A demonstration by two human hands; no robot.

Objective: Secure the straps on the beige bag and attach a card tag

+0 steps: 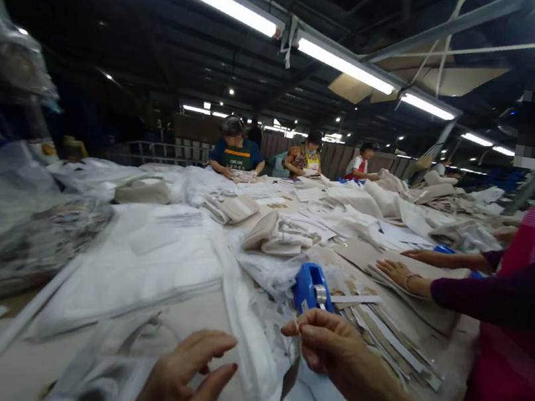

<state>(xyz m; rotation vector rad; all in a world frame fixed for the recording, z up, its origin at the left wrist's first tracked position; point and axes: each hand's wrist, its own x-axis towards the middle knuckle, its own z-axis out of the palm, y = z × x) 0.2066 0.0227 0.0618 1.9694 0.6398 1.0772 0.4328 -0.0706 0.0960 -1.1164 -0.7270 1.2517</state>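
Note:
My right hand [338, 352] pinches the top of a small dark hang tag [289, 381] between thumb and forefinger, and the tag dangles below the fingertips. Lower in the view, my left hand [185, 376] is held with thumb and fingers apart and nothing between them. Under and beside it lie beige fabric [214, 316] and a clear plastic bag [114, 352]. Just beyond my right hand stands a blue tape dispenser [309, 287] with a roll of tape in it.
White plastic-wrapped stacks [155, 244] spread across the table's left half. Bulky clear bags [17, 223] rise at far left. Cardboard strips [391, 343] lie at right. A co-worker's hands [400, 274] press beige cloth there; several people [237, 152] work at the far side.

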